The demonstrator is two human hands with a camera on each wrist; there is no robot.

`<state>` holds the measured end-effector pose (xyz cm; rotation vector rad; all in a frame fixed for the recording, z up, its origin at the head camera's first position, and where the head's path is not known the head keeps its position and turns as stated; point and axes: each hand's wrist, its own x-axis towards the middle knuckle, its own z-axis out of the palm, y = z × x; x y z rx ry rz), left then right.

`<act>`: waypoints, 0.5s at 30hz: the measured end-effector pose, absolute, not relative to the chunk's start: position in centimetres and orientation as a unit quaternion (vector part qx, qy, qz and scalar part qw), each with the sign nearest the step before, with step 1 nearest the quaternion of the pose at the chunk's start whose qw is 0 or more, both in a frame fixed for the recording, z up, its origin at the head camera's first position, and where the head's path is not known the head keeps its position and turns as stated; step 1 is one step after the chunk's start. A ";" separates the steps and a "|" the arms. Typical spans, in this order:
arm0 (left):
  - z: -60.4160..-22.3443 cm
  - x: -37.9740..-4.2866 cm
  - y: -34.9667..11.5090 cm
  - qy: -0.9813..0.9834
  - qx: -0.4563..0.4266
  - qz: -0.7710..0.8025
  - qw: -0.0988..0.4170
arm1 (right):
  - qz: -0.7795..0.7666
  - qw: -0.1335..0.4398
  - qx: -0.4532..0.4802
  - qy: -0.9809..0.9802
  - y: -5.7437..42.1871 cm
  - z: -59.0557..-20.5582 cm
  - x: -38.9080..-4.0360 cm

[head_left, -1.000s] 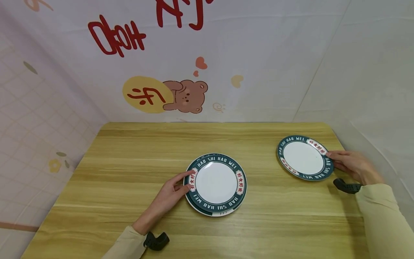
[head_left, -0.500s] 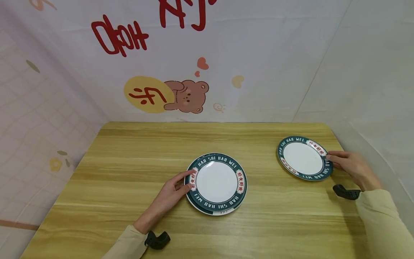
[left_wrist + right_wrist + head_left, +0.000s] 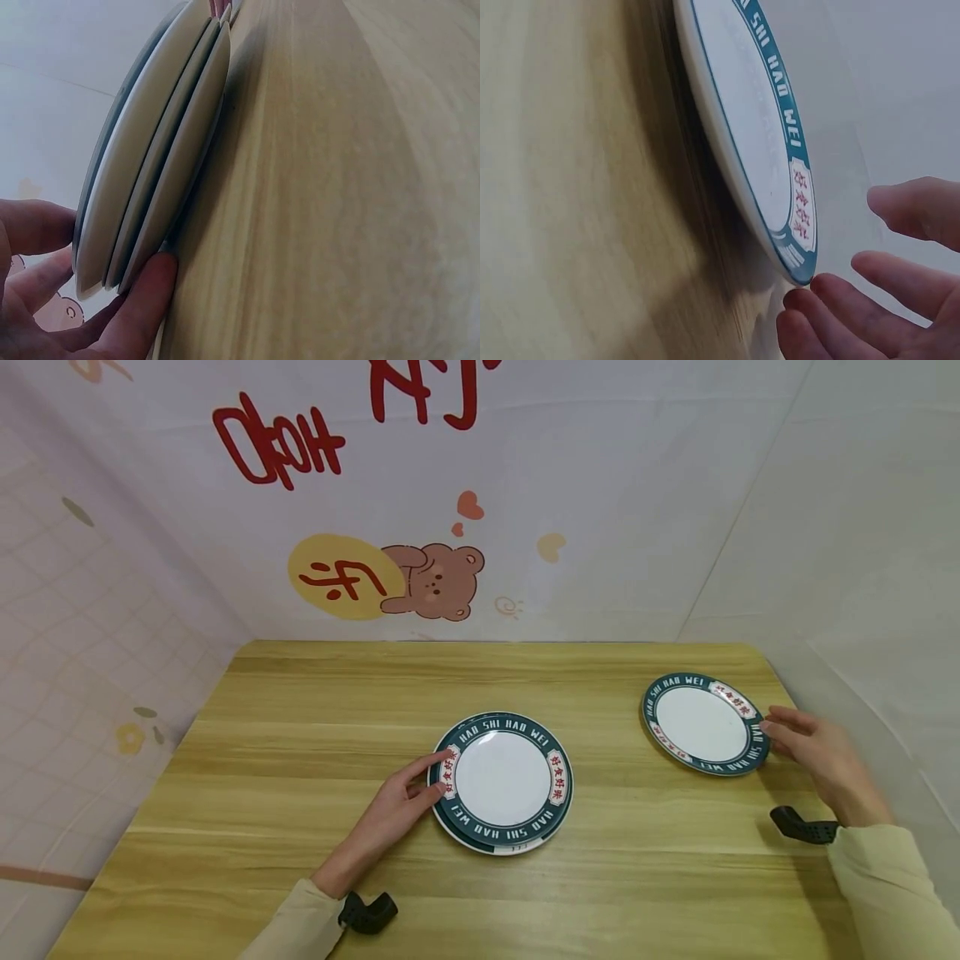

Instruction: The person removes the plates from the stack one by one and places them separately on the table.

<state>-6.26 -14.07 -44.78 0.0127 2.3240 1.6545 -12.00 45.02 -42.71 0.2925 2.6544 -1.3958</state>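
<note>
In the head view, a stack of plates (image 3: 502, 778) with white centres and dark green lettered rims lies mid-table. My left hand (image 3: 392, 808) grips its left edge. The left wrist view shows the stacked plates (image 3: 154, 150) edge-on, with fingers on the top rim and a fingertip (image 3: 150, 289) low at the underside by the tabletop. A matching single plate (image 3: 703, 725) lies at the right rear. Beside its right edge is my right hand (image 3: 825, 764). In the right wrist view its fingers are spread, and the lower fingertips touch or nearly touch the rim (image 3: 799, 259).
The wooden table (image 3: 315, 710) meets a white printed backdrop (image 3: 622, 485) at its rear edge, with a bear picture (image 3: 438, 583) on it. Pale cloth (image 3: 885, 652) hangs close beyond the right hand. A black wrist device (image 3: 804, 825) sits at each cuff.
My right hand has loosened from the single plate's edge and shifted slightly away to the right. The left hand and the stack keep their place.
</note>
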 end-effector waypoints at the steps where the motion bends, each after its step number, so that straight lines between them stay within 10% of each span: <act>1: -44.8 -6.2 -14.1 0.806 0.004 0.574 0.144 | -0.457 0.062 0.098 0.882 44.9 -42.6 -11.9; 15: -44.9 -6.3 -14.0 0.806 0.000 0.575 0.144 | -0.441 -0.035 0.106 0.891 41.5 -41.4 -9.6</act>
